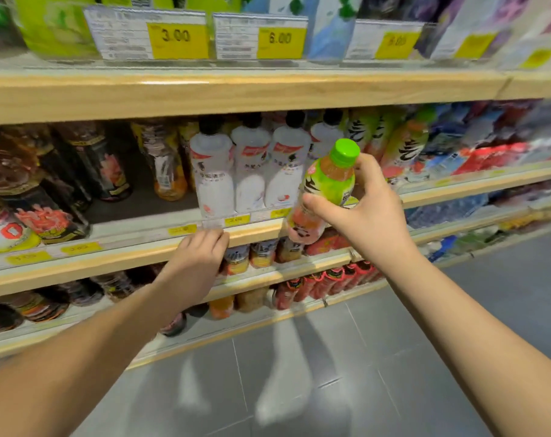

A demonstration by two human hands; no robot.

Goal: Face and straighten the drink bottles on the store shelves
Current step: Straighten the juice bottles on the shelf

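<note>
Facing looks midway. The right grip [362, 209] holds the bottle [327, 181] tilted, off the shelf [110, 258], just before the white bottles [252, 171]. The left grip [198, 257] curls over the shelf's edge. The green row [403, 146] leans, likely unstraightened.

Top rail tag [179, 39]: "3.00" on yellow; next tag [280, 39]: "6.00" on yellow; the white parts of both carry small print, too blurred to read; third tag [397, 42]: price ending ".00", first digit unclear; small yellow tags [237, 220] on mid shelf edge [255, 233]: unreadable; white bottles [250, 165]: red band, dark characters, blurred; green-cap bottle [327, 182]: big black brush character, not legible.
</note>
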